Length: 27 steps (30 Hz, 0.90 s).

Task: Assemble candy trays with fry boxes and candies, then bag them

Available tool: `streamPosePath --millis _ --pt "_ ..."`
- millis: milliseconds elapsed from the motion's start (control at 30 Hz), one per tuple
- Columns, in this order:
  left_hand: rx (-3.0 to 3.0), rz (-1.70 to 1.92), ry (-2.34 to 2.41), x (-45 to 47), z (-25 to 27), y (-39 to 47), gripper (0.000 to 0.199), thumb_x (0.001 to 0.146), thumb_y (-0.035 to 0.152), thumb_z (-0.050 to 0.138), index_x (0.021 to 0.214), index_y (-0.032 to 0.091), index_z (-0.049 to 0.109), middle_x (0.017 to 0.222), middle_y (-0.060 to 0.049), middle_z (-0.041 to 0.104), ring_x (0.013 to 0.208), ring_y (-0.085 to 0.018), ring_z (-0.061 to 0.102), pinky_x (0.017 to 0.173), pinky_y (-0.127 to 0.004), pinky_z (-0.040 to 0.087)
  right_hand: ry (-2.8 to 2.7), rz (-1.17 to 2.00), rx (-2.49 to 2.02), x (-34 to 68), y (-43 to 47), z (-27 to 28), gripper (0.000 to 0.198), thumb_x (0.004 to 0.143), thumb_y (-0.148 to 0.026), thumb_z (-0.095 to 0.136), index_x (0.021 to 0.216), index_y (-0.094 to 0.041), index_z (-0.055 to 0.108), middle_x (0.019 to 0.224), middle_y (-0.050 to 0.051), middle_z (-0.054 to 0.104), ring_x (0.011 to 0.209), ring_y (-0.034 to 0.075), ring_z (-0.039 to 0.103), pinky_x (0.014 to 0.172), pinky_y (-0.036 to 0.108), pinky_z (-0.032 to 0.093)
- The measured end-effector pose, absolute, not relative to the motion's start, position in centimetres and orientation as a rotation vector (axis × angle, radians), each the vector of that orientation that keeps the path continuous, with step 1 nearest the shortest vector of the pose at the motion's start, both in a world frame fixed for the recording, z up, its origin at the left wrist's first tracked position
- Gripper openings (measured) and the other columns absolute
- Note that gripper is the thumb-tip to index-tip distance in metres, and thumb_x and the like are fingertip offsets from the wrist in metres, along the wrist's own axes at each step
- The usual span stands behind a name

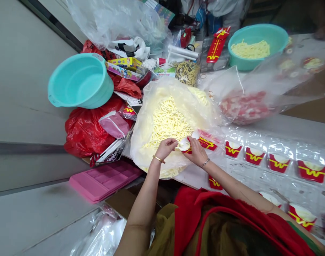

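A large clear plastic bag (141, 124) lies open on the table, full of pale yellow fry-shaped sticks (171, 119). Over its near edge, my right hand (197, 153) grips a small red fry carton (185, 145) with a white inside. My left hand (167, 148) is at the carton's left side, thumb and fingertips pinched together; what they hold is too small to make out. Just beyond my right hand, flat red-and-yellow fry cartons (207, 142) lie by the bag.
Clear-wrapped red cartons (254, 155) stand in rows at right. A bag of pink-and-white pieces (244, 106) lies behind them. A turquoise basin (258, 64) holds more sticks; another turquoise basin (81, 81) sits at left above a red plastic bag (87, 128). Pink trays (103, 179) jut out lower left.
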<state>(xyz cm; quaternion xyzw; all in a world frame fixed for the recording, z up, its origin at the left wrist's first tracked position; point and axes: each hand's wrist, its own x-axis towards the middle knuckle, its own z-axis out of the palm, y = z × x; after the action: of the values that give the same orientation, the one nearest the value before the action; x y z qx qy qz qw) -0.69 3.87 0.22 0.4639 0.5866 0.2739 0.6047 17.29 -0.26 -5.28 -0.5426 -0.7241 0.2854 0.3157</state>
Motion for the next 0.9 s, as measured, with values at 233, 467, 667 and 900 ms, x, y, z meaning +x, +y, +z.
streamPosePath --millis 233,467,667,900 --pt "1.023 0.558 1.294 -0.8 3.1 4.1 0.029 0.065 0.038 0.072 0.077 0.014 0.063 0.063 0.003 0.055 0.051 -0.004 0.044 0.048 -0.017 0.036 -1.895 0.780 -1.271 17.6 -1.0 -6.3 0.071 0.077 -0.033 0.065 0.135 -0.017 0.028 0.126 0.017 0.048 0.117 0.030 0.046 0.098 0.049 0.041" --pt "1.081 0.536 1.204 -0.6 6.8 3.7 0.029 0.068 0.039 0.071 0.081 0.014 0.066 0.072 0.000 0.058 0.060 -0.007 0.048 0.054 -0.019 0.039 -1.813 0.816 -1.060 18.6 -2.0 -5.6 0.074 0.080 -0.028 0.064 0.139 -0.021 0.019 0.136 0.017 0.040 0.128 0.028 0.039 0.104 0.049 0.038" --pt "1.174 0.472 1.167 0.0 7.3 3.5 0.025 0.071 0.037 0.068 0.081 0.013 0.066 0.071 -0.001 0.059 0.063 -0.008 0.049 0.055 -0.019 0.040 -1.835 0.762 -1.038 18.6 -2.2 -5.5 0.075 0.080 -0.027 0.064 0.139 -0.021 0.019 0.135 0.017 0.041 0.128 0.028 0.039 0.103 0.051 0.038" --pt "1.238 0.394 1.163 1.1 4.9 3.4 0.021 0.074 0.032 0.064 0.079 0.012 0.064 0.069 -0.001 0.058 0.060 -0.008 0.050 0.055 -0.020 0.041 -1.929 0.731 -1.178 18.2 -2.6 -5.6 0.071 0.080 -0.036 0.063 0.137 -0.019 0.025 0.127 0.016 0.048 0.119 0.029 0.047 0.098 0.050 0.042"
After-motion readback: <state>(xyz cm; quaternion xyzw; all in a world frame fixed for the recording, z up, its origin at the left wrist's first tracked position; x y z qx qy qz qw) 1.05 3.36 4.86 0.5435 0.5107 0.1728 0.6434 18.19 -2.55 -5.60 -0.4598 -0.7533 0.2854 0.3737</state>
